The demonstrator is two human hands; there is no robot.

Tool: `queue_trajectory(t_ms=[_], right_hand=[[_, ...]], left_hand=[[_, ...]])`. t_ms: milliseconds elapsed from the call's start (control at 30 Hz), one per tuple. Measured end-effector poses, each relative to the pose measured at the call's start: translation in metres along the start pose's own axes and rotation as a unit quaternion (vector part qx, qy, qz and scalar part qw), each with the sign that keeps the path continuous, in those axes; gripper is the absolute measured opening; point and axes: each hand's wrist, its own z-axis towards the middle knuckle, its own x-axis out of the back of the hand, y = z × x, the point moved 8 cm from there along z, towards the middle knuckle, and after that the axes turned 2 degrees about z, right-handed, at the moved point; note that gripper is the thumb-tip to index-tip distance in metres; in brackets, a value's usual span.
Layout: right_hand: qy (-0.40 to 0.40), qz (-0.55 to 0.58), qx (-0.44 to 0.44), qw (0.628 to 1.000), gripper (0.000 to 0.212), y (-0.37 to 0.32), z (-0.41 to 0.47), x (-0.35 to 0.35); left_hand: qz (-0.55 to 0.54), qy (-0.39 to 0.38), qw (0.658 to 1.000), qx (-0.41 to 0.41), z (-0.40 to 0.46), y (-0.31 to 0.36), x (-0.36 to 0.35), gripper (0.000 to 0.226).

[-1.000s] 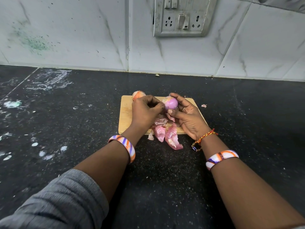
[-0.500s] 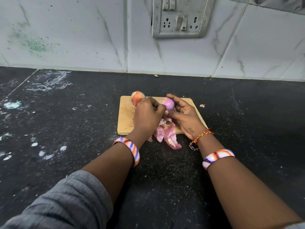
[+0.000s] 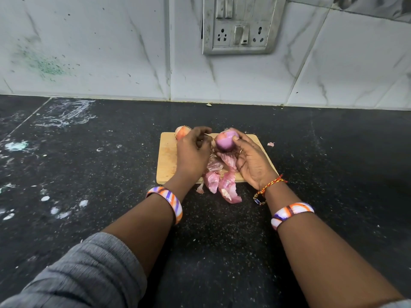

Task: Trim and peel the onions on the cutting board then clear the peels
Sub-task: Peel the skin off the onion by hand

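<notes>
Since the earlier frame, the left hand (image 3: pixel 193 153), fingers curled, contents indeterminate, had separated from the peeled onion (image 3: pixel 224 141), which the right hand (image 3: pixel 251 162) gripped above the cutting board (image 3: pixel 167 161).

A home kitchen is shown: a black speckled stone worktop (image 3: pixel 311 152) is backed by white marble-look wall tiles (image 3: pixel 89 52), a switch-and-socket plate (image 3: pixel 241 27) is set into them, and a wooden cutting board (image 3: pixel 166 158) with onion peels (image 3: pixel 224 185) is laid out.

Left hand (image 3: pixel 193 154) hides most of far unpeeled onion (image 3: pixel 182 132); what its curled fingers (image 3: pixel 203 143) hold cannot be told. Switch plate (image 3: pixel 241 25) cut off by top edge.
</notes>
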Motion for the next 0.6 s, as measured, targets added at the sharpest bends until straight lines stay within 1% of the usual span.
queue_trajectory(t_ms=[133, 233, 400, 533, 600], right_hand=[[-0.009, -0.038, 0.0, 0.999, 0.04, -0.0008, -0.0026, -0.003], [-0.016, -0.053, -0.004, 0.998, 0.044, -0.0004, -0.0044, -0.0052], [-0.016, -0.071, 0.003, 0.997, 0.043, -0.0007, -0.0048, -0.0069], [-0.016, -0.064, 0.003, 0.998, 0.042, -0.001, -0.0053, -0.008], [-0.013, -0.056, 0.004, 0.998, 0.041, -0.0009, -0.0042, -0.0075]], left_hand=[[-0.009, -0.029, 0.999, -0.023, -0.0038, 0.0087, -0.0046, 0.018], [-0.003, -0.018, 0.999, -0.031, -0.0049, 0.0099, -0.0021, 0.018], [0.02, -0.007, 0.999, -0.037, -0.0046, 0.0095, 0.0002, 0.004], [0.053, -0.007, 0.998, -0.025, -0.0032, 0.007, -0.001, 0.008], [0.068, 0.004, 0.997, -0.023, -0.0022, 0.0058, 0.0002, 0.011]])
